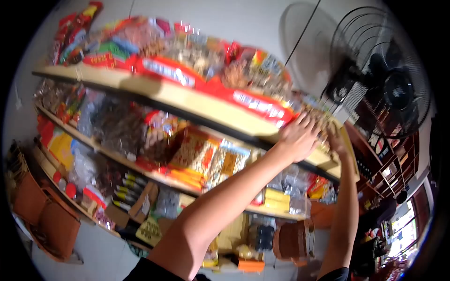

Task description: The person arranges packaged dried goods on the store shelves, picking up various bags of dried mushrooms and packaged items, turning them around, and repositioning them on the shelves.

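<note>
Both my arms reach up to the right end of the top shelf (pixel 197 110). My left hand (pixel 300 136) rests on a clear bag of brown snacks (pixel 323 122), its fingers bent over the near side beside a red-edged packet (pixel 262 107). At the bag's right side is my right hand (pixel 336 139), blurred, with its fingers against the bag. Whether its fingers close on the bag is hard to make out. More clear and red bags (pixel 197 54) lie along the shelf to the left.
Lower shelves (pixel 112 152) hold many packets. A black fan (pixel 391 89) stands close at the right, near a wooden rack (pixel 391 166). Brown chairs (pixel 47 215) sit at lower left, and a brown basket (pixel 290 240) is below the shelves.
</note>
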`<move>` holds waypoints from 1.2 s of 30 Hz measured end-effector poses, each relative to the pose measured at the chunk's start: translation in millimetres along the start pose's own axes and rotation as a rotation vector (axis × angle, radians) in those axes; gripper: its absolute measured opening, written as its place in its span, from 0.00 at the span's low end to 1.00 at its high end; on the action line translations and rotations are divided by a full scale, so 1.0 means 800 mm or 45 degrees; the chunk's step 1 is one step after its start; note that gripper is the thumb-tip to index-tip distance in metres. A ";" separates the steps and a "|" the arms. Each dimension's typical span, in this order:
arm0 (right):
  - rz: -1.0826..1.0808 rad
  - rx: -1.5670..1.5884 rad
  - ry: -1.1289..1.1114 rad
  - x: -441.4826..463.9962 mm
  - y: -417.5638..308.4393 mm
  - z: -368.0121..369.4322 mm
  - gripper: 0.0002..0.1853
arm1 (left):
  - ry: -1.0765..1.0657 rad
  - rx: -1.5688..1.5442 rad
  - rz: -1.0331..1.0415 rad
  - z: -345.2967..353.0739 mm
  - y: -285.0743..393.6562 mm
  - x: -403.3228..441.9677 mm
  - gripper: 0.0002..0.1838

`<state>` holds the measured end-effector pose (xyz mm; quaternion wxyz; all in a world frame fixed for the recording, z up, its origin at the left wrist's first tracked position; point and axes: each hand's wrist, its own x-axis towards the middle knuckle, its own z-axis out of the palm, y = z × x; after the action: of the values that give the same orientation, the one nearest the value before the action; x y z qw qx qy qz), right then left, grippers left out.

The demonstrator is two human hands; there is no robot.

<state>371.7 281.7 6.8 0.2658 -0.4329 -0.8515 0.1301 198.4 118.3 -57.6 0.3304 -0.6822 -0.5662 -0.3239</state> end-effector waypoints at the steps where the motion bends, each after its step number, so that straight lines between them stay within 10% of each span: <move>1: -0.244 -0.176 0.109 0.020 0.039 -0.005 0.33 | 0.006 0.043 -0.034 0.006 0.004 0.000 0.31; 8: -0.338 -0.030 0.328 -0.007 0.050 0.004 0.24 | -0.465 0.098 -0.012 -0.013 0.007 0.007 0.37; 15: -0.120 0.126 0.286 -0.007 0.037 0.000 0.26 | 0.545 -0.759 -0.059 -0.016 0.037 -0.101 0.11; 18: -0.086 0.075 0.384 0.003 0.051 -0.005 0.26 | 0.520 -1.037 -0.211 -0.004 0.057 -0.213 0.08; 23: -0.262 -0.088 0.457 0.046 0.103 -0.030 0.23 | -0.344 -1.128 -1.084 0.066 0.063 -0.470 0.20; 28: -0.229 -0.148 0.430 0.045 0.114 -0.037 0.24 | -1.226 -0.837 -1.424 0.096 0.090 -0.647 0.35; 36: 0.050 -0.124 0.287 -0.010 0.052 -0.021 0.27 | -0.975 -0.917 -1.742 0.129 0.138 -0.763 0.55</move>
<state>413.0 299.4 -0.7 0.3359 -0.4737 -0.8129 0.0441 223.2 -153.3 -623.9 -0.3875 -0.3166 -0.7878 -0.3592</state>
